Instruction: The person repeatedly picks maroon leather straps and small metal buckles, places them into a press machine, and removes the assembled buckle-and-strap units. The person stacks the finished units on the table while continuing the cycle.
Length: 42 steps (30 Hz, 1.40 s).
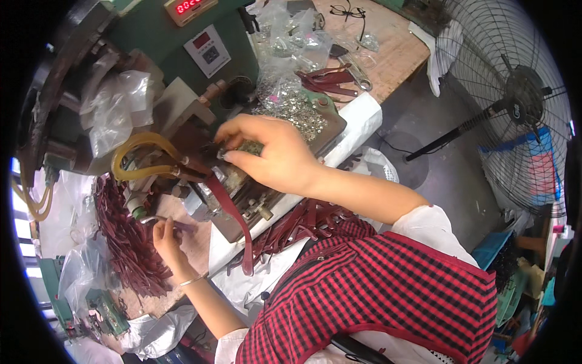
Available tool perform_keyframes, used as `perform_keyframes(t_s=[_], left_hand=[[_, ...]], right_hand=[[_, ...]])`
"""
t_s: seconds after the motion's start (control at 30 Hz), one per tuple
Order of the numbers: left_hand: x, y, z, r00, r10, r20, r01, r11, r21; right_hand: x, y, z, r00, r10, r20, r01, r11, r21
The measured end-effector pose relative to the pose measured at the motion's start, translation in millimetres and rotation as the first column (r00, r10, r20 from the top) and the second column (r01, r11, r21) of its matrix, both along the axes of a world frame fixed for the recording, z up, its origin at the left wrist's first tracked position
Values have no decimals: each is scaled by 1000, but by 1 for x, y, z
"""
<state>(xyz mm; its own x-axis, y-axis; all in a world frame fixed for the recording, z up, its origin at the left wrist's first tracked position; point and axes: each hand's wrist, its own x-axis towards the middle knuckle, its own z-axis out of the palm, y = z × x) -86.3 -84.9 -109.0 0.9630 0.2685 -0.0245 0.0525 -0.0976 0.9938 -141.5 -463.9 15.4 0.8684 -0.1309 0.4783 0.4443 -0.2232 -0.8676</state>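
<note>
A single dark red strap (229, 203) is lying across the press bed, its rounded end drooping over the near edge, while a worker's right hand (267, 151) is hovering just beyond it. Thumb and fingers are curling close together at the machine's working area; whether they are gripping a small fitting cannot be told. To the left, the left hand (167, 239) is poising its bent fingertips beside a curved metal piece (151, 219), between the bed and a pile of straps (130, 242); its hold, too, is remaining unclear. The strap is looking light, thin and pliant, probably leather-like, bending rather than breaking; its flat length near the drooping end is offering the surest pinch. Small metal fittings (300, 115), heaped at the far right of the bed, are appearing hard, slick and easily scattered, likely demanding fingertips alone.
</note>
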Motion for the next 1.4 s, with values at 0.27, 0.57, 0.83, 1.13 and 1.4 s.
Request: perform_keyframes(t_s=[0.27, 0.57, 0.83, 1.13, 1.4], left_hand=[[-46, -80, 79, 905, 130, 406, -43, 976, -215], [-61, -137, 177, 535, -248, 807, -7, 954, 298], [-69, -178, 129, 284, -706, 649, -158, 633, 758], [-70, -178, 117, 290, -721, 629, -142, 618, 773], [-87, -178, 103, 450, -646, 617, -74, 661, 747]], right_hand=[[7, 34, -14, 989, 85, -121, -44, 950, 308], [-27, 51, 20, 980, 159, -121, -94, 902, 422], [30, -27, -23, 992, -49, -118, 72, 976, 205], [-16, -155, -82, 831, -555, -36, 555, 825, 104], [-18, -207, -144, 742, -668, 56, 552, 561, -617]])
